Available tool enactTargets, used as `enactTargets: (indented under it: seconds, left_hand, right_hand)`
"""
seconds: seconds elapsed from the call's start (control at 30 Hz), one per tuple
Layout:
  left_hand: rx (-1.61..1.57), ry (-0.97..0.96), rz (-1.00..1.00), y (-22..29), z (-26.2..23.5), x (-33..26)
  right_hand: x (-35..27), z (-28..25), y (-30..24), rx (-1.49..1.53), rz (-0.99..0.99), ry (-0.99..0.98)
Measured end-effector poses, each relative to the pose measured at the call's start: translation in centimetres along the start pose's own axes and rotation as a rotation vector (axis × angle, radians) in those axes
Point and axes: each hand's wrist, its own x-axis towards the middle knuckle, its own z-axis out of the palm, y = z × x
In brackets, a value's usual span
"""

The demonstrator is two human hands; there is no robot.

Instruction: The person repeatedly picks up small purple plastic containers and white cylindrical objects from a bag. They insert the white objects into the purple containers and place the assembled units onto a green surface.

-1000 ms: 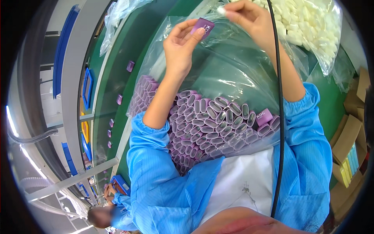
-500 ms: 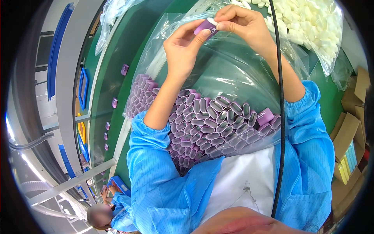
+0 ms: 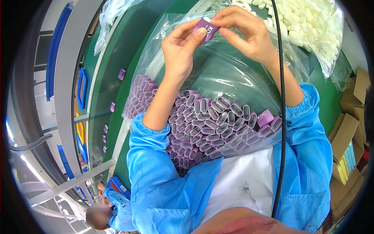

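Above the far side of the bench, my left hand (image 3: pixel 180 46) pinches a small purple casing (image 3: pixel 209 29) between thumb and fingers. A white plug-like piece (image 3: pixel 206 18) shows at the casing's upper end. My right hand (image 3: pixel 249 37) reaches in from the other side, its bent fingertips at the casing's top and its thumb by the right edge, so the casing's corner lies between them. Below my hands, a clear plastic bag (image 3: pixel 233 74) holds many oval purple casings (image 3: pixel 206 124), most standing with their hollow ends up.
Many white pieces (image 3: pixel 300 23) lie in a clear bag at the far right. On the left, several purple casings (image 3: pixel 112 106) stand on a green conveyor belt (image 3: pixel 105 82). A black cable (image 3: pixel 282 117) hangs before my right arm. Cardboard boxes (image 3: pixel 346 136) are at right; another person (image 3: pixel 120 210) sits lower left.
The casing has turned and shifted slightly left in my left hand, and less of the white piece shows. My right thumb and fingers have spread from their pinch. The belt's casings have shifted slightly.
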Motion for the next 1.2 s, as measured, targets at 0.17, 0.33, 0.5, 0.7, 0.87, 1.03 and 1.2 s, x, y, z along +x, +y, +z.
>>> enactTargets:
  seconds: [0.17, 0.33, 0.5, 0.7, 0.87, 1.03, 1.2]
  left_hand:
    - [0.004, -0.018, 0.060, -0.2, 0.1, -0.1]
    - [-0.110, -0.038, -0.011, 0.0, -0.1, -0.2]
    - [-0.214, -0.019, -0.076, -0.4, 0.1, -0.3]
    - [0.083, -0.004, -0.174, 1.0, -2.5, 1.5]
    - [0.597, 0.205, -0.134, 4.4, -17.0, 4.8]
    - [0.884, 0.321, -0.683, 1.7, -28.8, 3.2]
    - [1.828, 0.157, 0.520, 1.8, -19.3, 3.5]
  right_hand:
    - [0.1, 0.7, -0.7, -0.267, -0.180, 0.049]
    - [0.3, 0.9, -0.2, -0.275, -0.229, 0.134]
    - [0.1, 1.0, -0.1, -0.223, -0.196, 0.181]
    - [-0.1, -0.4, 0.3, -0.114, 0.128, 0.114]
    - [0.8, -3.4, 3.9, -0.651, 0.226, 0.287]
    - [1.8, -7.0, 5.4, -0.916, 0.426, 0.246]
    - [2.3, -6.6, 6.8, -1.111, 0.530, 0.125]
